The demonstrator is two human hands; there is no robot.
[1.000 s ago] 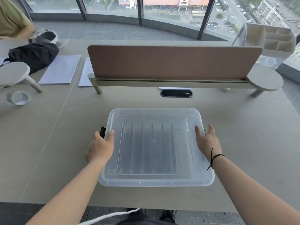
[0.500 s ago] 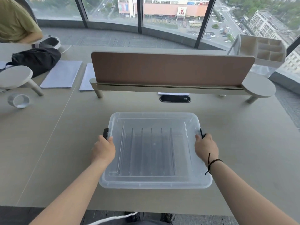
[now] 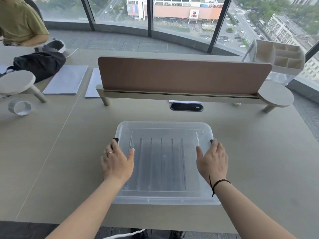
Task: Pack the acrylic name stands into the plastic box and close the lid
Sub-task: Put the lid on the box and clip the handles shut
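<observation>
The clear rectangular plastic box (image 3: 164, 163) sits mid-worktop (image 3: 69, 152), its translucent lid (image 3: 164, 130) on and upright acrylic name stands (image 3: 161, 152) inside. Both hands, left (image 3: 117, 164) and right (image 3: 213, 163), lie flat and unclenched on the lid, at 9 and 3 o'clock. Closing looks underway; next, press the black latches (image 3: 115, 140) shut.

The clear plastic box (image 3: 164, 163) sits flat on the desk, its lid (image 3: 164, 133) on; upright clear stands (image 3: 161, 161) seem lined up inside, though blurred.
</observation>
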